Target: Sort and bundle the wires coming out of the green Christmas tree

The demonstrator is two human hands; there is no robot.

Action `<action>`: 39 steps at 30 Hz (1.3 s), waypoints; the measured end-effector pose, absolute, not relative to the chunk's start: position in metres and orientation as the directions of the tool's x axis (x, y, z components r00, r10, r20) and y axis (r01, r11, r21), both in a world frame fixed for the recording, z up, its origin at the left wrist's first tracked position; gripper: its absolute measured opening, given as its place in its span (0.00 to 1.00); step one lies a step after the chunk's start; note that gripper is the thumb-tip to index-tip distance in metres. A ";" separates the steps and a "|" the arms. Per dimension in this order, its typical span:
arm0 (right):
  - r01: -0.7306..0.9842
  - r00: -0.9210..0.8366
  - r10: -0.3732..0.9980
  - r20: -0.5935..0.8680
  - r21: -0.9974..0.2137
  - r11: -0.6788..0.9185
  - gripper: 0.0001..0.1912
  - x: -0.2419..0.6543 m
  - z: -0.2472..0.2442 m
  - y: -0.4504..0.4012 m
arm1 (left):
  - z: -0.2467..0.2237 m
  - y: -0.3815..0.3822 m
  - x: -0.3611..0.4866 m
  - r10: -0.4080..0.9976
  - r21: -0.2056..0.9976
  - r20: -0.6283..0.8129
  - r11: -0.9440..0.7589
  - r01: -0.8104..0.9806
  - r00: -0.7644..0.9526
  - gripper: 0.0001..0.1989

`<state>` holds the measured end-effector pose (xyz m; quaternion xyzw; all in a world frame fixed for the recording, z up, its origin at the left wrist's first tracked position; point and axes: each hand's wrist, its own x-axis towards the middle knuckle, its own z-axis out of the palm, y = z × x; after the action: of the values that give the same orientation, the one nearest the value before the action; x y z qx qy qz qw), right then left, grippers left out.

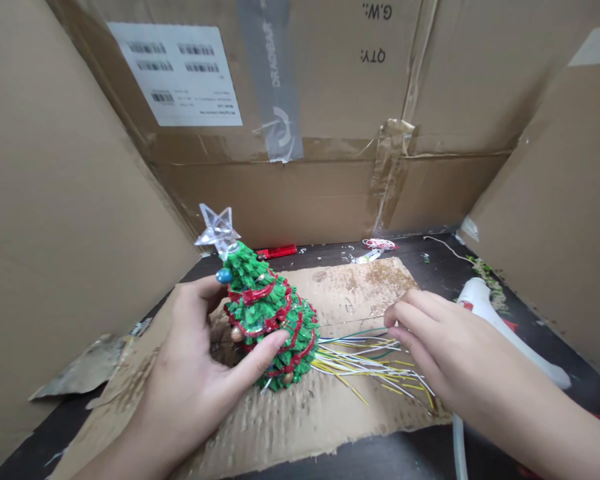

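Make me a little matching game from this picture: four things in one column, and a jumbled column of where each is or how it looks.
Things:
1. star
2. Christmas tree
3. loose wires
4. red tool

Places and looks:
A. held in the left hand
B. mostly yellow and white
C. near the foot of the back wall
D. clear, on the tree's tip

Pairs: 1-D; 2-A; 3-B; 4-C

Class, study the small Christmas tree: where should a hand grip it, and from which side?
I'd grip the Christmas tree around its broad lower body, coming from the left, as the left hand does. It leans, with a clear star at the upper left that looks easier to snap, and wires fan out from the base to the right, so the left flank seems clearer.
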<state>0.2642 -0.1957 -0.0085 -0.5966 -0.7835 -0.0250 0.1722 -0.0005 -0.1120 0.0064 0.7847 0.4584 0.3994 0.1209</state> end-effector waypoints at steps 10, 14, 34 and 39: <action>0.953 -0.157 0.929 0.336 -0.195 0.232 0.09 0.270 -0.010 -0.188 | 0.007 -0.113 0.000 0.840 0.600 0.486 -0.522 0.606 0.242 0.24; 0.946 -0.136 0.886 0.444 -0.206 0.249 0.04 0.271 -0.007 -0.186 | 0.005 -0.112 -0.002 0.829 0.560 0.496 -0.532 0.635 0.257 0.25; 0.936 -0.199 0.911 0.361 -0.206 0.286 0.12 0.265 -0.009 -0.190 | 0.006 -0.111 -0.002 0.810 0.519 0.523 -0.549 0.655 0.264 0.25; 0.946 -0.194 0.932 0.306 -0.192 0.260 0.14 0.265 -0.014 -0.190 | 0.004 -0.110 -0.003 0.806 0.479 0.527 -0.543 0.690 0.268 0.25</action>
<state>0.2648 -0.1897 -0.0139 -0.6079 -0.7725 -0.0194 0.1829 -0.0032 -0.1098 0.0041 0.7926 0.4719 0.3783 0.0771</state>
